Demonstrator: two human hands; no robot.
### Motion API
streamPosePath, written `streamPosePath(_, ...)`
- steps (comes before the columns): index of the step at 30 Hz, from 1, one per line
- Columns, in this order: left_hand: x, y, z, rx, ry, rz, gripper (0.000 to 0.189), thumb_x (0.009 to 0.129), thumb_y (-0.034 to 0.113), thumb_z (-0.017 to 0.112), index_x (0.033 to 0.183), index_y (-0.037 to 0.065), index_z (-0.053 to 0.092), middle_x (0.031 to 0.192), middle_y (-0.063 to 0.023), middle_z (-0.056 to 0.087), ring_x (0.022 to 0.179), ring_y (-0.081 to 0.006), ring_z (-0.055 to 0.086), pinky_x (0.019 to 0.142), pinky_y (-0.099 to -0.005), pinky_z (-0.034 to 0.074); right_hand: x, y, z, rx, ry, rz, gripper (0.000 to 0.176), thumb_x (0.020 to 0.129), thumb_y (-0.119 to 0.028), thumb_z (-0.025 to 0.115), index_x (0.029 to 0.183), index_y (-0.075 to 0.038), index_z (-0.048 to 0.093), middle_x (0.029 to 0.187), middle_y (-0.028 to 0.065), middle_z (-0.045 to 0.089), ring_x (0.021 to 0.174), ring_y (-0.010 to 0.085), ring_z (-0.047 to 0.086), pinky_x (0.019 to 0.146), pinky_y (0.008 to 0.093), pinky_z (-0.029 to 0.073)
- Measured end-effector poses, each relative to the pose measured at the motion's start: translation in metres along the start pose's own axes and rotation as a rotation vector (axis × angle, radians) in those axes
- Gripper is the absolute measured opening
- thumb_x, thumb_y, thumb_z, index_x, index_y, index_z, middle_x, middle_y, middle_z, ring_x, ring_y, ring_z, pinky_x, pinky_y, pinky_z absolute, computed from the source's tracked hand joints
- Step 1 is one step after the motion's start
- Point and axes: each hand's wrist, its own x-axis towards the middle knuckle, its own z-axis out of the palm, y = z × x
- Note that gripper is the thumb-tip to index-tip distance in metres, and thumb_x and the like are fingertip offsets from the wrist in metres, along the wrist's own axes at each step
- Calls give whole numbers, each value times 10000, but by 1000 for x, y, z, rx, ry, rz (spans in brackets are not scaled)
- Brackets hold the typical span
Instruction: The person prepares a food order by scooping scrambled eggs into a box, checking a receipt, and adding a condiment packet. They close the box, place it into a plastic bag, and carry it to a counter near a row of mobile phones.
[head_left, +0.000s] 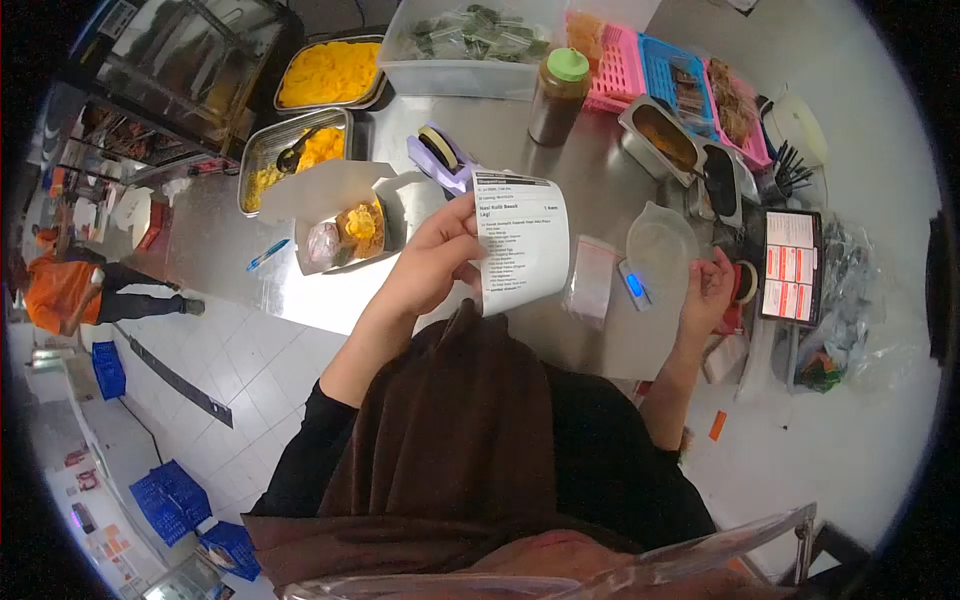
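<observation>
My left hand (430, 255) pinches a printed paper receipt (525, 245) by its left edge and holds it up over the steel counter. My right hand (710, 290) is raised at the right, fingers parted, beside a translucent plastic bowl (660, 245). Under the bowl's near edge, a small scale (634, 284) shows a lit blue display. Between the receipt and the scale lies a clear plastic packet (590, 282). Left of my left hand stands an open paper food box (312, 195), with yellow food and a pinkish wrapped lump inside.
A purple tape dispenser (418, 152), a green-capped bottle (558, 100) and metal trays of yellow food (330, 72) stand behind. Colored baskets (670, 75) and a sauce pan (650, 125) line the back right. A blue pen (268, 254) lies left. A person in orange (70, 290) is farther left.
</observation>
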Motion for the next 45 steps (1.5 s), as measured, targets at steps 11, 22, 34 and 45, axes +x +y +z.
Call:
streamPosePath(11,0,-3,13,11,123,50,571,755,-18,445,1315,26,342,1044,-51,599,811,-99,613,536,-193,505,49,10,31,21,-188,-43,414,812,21,596,1193,-10,437,848,42,582,784,85,533,752,205,409)
streamPosePath(22,30,-11,-7,3,248,0,557,779,-24,446,1320,18,324,1037,-67,606,827,-120,620,543,-208,520,216,-46,98,-273,-530,-188,328,873,-134,564,1170,-14,494,972,88,623,898,126,580,795,265,447)
streamPosePath(34,72,-31,-41,-41,480,-37,481,725,-61,542,1192,-14,436,993,-95,588,783,-158,615,519,-234,523,375,71,251,-848,-876,-363,481,670,-243,740,1046,11,579,957,172,629,890,292,610,786,374,479)
streamPosePath(45,92,-49,-57,-83,463,-70,543,712,-88,487,1241,-28,378,1057,-135,585,868,-191,617,616,-273,560,390,140,346,-637,-731,-258,575,569,-300,803,982,34,582,1012,249,587,975,341,578,791,405,470)
